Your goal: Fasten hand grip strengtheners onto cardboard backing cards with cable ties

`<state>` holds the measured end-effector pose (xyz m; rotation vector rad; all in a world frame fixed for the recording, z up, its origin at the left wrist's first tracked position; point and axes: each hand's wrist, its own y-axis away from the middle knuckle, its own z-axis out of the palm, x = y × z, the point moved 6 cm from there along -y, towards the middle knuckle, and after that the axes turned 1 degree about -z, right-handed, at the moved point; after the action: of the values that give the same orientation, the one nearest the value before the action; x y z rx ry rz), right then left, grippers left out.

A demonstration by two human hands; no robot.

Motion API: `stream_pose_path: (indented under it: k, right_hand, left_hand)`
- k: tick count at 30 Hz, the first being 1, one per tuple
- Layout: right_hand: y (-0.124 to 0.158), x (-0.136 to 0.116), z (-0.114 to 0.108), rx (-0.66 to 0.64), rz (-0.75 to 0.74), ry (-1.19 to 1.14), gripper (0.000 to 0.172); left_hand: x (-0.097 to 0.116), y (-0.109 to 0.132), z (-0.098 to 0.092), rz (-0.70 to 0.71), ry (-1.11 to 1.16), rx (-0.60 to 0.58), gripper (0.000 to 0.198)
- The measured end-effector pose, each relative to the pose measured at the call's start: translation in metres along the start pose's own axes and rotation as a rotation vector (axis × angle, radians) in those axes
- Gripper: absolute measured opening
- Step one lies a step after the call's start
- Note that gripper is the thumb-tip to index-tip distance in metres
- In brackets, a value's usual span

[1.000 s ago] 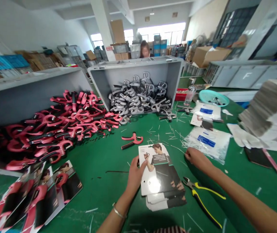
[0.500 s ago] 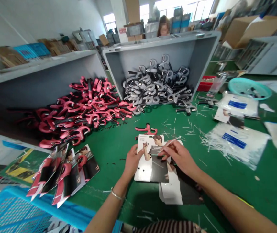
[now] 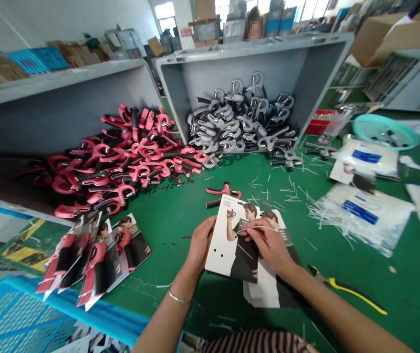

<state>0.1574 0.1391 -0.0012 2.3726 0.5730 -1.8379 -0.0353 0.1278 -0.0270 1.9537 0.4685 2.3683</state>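
My left hand [image 3: 200,245] grips the left edge of a printed backing card [image 3: 223,250], fingers behind it. The card is tilted towards me and has small punched holes. Against its front, my right hand [image 3: 269,245] pinches a thin white cable tie [image 3: 249,227], whose tip meets the card near the middle. Under my right hand lies a stack of similar cards [image 3: 263,289]. Just beyond the held card a single red and black hand gripper [image 3: 226,190] rests on the green table [image 3: 173,220].
Grey bins hold red hand grippers [image 3: 140,152] and grey hand grippers [image 3: 228,122]. Carded red grippers [image 3: 99,260] lie at left above a blue basket [image 3: 18,314]. Yellow-handled cutting pliers [image 3: 353,289], cable tie bags [image 3: 364,211] and a turquoise bowl [image 3: 382,127] are right. A person sits beyond.
The held card has tipped more upright and turned slightly. My right hand has shifted a little lower, turning the cable tie flatter against the card. The pliers have come into fuller view.
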Motion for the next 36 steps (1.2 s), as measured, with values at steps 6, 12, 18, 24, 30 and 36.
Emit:
stream_pose_path:
  k: [6,12,18,24,30,36]
  right_hand:
    - [0.004,-0.012,0.005,-0.033,-0.18,0.117,0.012]
    - [0.002,-0.01,0.001,-0.066,-0.192,0.074,0.01]
    - [0.0,-0.003,-0.003,-0.104,-0.145,-0.004,0.013]
    - [-0.002,-0.001,-0.007,-0.066,-0.091,-0.074,0.017]
    - [-0.003,0.007,-0.013,-0.059,-0.007,-0.207,0.024]
    - [-0.002,0.02,-0.014,-0.044,0.122,-0.363,0.029]
  left_hand:
    - [-0.027,0.023,0.013,-0.058,-0.024,-0.026,0.037]
    - [-0.011,0.035,0.019,0.047,-0.312,-0.039,0.016]
    - [0.013,0.055,0.007,0.175,-0.976,0.021,0.024]
    - [0.02,0.085,0.013,0.025,-0.574,-0.52,0.037]
    - [0.047,0.093,0.02,0.302,-0.782,-0.661,0.04]
    - [0.064,0.098,0.041,0.538,-0.952,-0.879,0.064]
